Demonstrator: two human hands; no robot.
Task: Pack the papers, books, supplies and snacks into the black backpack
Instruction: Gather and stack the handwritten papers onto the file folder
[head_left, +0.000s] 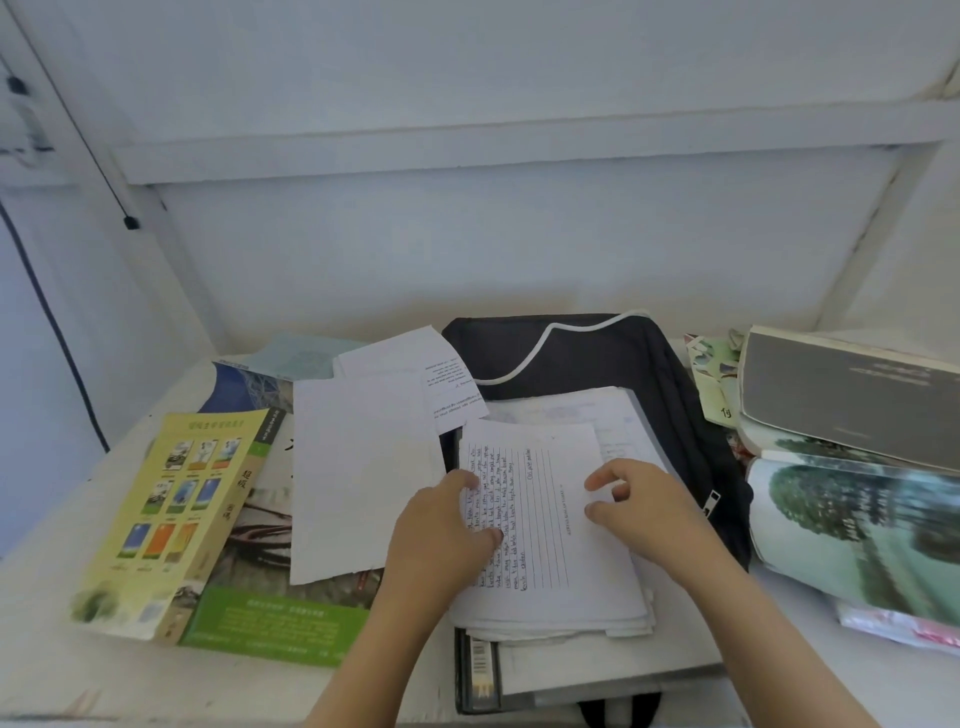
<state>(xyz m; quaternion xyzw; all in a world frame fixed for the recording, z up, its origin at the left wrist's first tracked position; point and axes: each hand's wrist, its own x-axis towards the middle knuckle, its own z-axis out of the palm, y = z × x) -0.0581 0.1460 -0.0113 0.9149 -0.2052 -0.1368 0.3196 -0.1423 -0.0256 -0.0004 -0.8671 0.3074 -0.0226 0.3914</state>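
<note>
Most of the black backpack (597, 353) is buried under papers; its bottom end runs off my frame. Handwriting on the lined sheet (550, 519) is too small to read, and the left hand (441, 530) covers part of it. Can't tell if either hand pinches or just presses, right hand (644, 504) included. The book stack (852, 395) is blurred and cut by the right edge.

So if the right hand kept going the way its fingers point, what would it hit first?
Probably the left hand: the right hand points leftward across the lined sheet, toward it, though heights are unclear.
</note>
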